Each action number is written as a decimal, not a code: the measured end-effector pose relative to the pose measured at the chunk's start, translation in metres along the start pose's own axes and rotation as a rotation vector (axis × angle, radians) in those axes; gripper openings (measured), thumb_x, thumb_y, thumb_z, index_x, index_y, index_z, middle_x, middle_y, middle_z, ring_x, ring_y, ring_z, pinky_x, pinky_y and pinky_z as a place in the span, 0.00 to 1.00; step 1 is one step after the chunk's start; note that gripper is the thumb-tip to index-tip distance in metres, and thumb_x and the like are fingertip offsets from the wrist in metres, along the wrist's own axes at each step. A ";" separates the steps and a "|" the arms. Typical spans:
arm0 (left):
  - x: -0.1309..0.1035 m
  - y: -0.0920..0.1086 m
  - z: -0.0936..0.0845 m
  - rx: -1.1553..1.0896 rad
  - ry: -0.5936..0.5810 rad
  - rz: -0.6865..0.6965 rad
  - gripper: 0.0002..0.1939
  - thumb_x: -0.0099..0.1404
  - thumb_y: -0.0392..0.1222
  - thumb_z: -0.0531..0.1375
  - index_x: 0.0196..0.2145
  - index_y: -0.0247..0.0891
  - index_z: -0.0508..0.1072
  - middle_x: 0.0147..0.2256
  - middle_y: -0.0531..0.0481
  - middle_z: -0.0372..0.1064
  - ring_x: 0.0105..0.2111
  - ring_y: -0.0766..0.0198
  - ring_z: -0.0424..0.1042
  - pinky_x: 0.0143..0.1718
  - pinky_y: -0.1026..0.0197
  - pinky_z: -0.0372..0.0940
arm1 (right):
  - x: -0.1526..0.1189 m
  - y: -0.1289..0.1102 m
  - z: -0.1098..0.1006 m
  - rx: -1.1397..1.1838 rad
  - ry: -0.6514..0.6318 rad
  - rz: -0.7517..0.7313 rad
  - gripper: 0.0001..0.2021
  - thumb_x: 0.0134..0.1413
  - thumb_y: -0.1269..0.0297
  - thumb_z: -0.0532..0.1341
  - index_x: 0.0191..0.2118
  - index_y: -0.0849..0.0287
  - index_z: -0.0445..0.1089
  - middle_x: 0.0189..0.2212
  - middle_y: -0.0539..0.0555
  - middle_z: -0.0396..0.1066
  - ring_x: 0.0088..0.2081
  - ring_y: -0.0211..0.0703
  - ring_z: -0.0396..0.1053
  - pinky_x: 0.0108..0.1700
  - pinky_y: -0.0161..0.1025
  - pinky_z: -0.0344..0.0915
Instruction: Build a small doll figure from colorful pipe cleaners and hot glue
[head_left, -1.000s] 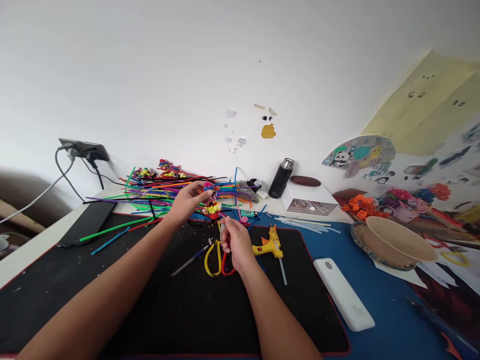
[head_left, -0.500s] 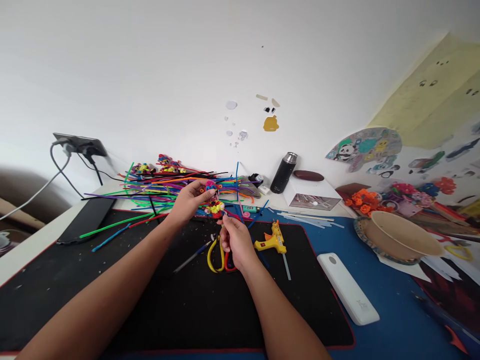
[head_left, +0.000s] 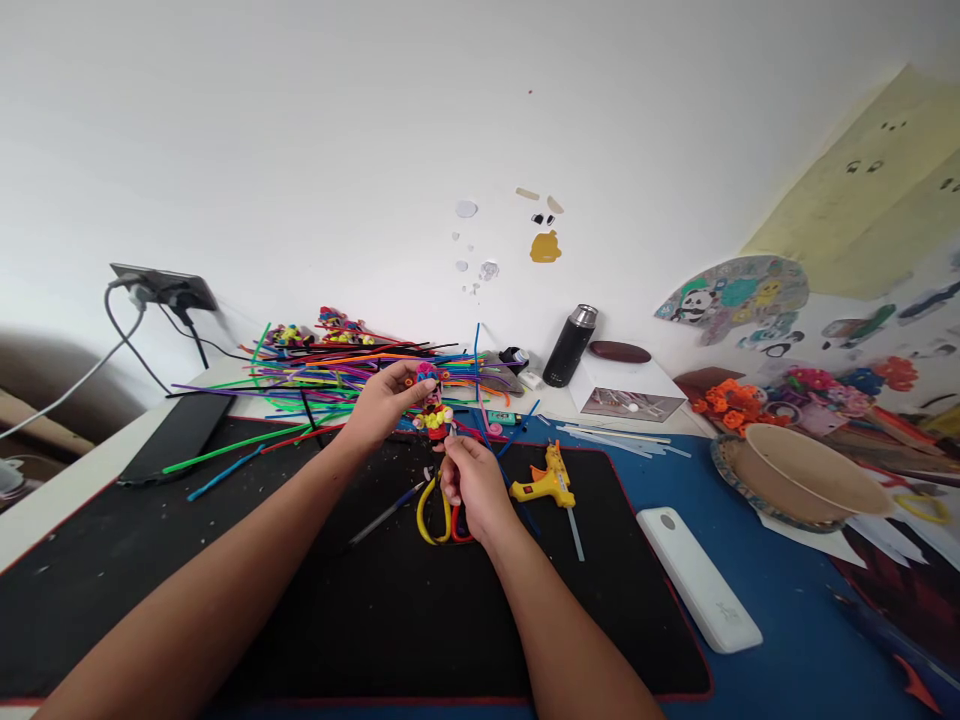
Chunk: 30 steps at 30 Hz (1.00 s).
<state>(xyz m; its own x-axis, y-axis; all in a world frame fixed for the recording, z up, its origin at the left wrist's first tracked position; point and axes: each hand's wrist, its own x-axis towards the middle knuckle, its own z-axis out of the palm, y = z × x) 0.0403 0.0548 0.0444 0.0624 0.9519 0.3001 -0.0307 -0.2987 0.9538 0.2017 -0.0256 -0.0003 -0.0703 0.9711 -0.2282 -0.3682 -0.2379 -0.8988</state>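
Holding the pipe-cleaner figure (head_left: 433, 400) upright, the left hand (head_left: 386, 400) pinches its top; the right hand (head_left: 469, 480), directly below (nearer), grip closed on its lower stem

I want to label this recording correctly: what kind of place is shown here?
Most likely a home craft desk. A big pile of coloured pipe cleaners lies by the wall, a yellow glue gun rests on the black mat, and the left hand and right hand hold a small colourful figure.

Both forearms reaching forward, left hand (head_left: 382, 400) raised with fingers curled, right hand (head_left: 471, 485) pinching below it
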 end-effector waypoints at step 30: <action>-0.003 0.002 0.004 -0.007 0.066 0.022 0.28 0.53 0.65 0.77 0.39 0.40 0.79 0.35 0.48 0.79 0.36 0.54 0.79 0.40 0.53 0.75 | -0.006 0.000 0.005 0.038 -0.080 -0.001 0.26 0.47 0.41 0.75 0.40 0.60 0.76 0.17 0.42 0.63 0.15 0.30 0.54 0.17 0.31 0.42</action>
<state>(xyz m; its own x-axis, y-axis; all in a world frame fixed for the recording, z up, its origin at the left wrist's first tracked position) 0.0442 0.0508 0.0458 -0.0043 0.9474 0.3199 -0.0379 -0.3198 0.9467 0.1973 -0.0308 0.0032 -0.1434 0.9701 -0.1957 -0.4034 -0.2379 -0.8835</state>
